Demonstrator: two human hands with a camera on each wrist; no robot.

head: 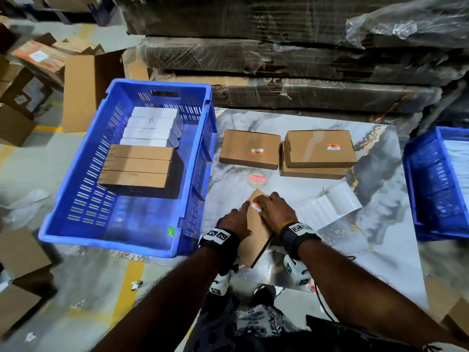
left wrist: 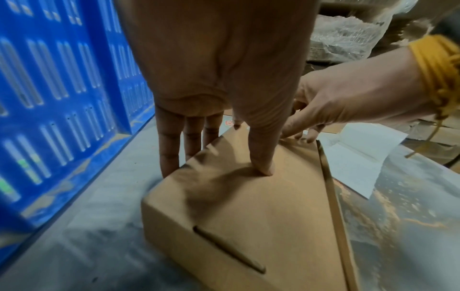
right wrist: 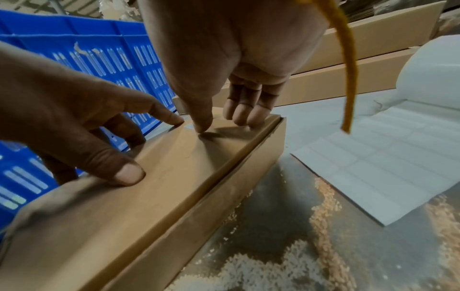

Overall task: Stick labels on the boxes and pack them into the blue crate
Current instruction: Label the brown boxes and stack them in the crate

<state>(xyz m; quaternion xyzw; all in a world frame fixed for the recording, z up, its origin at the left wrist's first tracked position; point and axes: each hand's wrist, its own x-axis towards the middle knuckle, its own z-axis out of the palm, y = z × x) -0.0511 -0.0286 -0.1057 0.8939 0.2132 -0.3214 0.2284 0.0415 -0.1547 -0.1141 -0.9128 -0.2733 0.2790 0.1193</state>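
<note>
cardboard box (head: pixel 257 235) under both grips, long axis toward blue crate (head: pixel 76 219) on left; left hand (head: pixel 234 221) nearer, flat; right hand (head: pixel 275 210) flat-fingered, pressing label (head: pixel 255 206).

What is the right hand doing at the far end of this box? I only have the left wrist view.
Observer: In the head view, the right hand presses an orange-and-white label onto the box.
Reviewer: What's packed already?
Observer: The blue crate holds three brown boxes and four white boxes.
Reviewer: Any waiting outside it?
Observer: A single box and a stacked pair lie beyond the hands; both visible tops carry labels.
</note>
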